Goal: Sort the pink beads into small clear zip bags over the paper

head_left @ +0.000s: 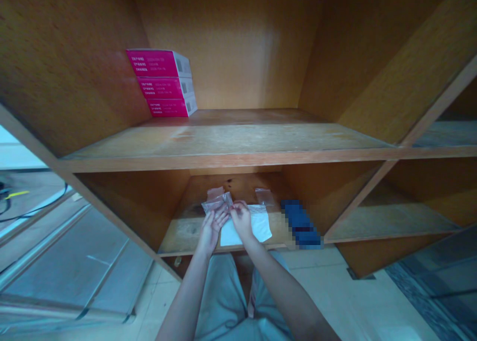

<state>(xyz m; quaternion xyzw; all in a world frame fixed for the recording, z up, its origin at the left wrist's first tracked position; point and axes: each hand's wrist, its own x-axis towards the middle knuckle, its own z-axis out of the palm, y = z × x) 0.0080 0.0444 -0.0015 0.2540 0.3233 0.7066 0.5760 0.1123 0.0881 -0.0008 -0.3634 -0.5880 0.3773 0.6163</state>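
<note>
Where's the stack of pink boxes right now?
In the head view the pink boxes sit at the back left of the upper shelf, against the left wall, above the hands.

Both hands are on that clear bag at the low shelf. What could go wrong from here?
The clear bag is pinched only at its edge by the left hand and right hand, so it might slip. The white sheet overhangs the lower shelf edge; a wrist could brush it off.
</note>
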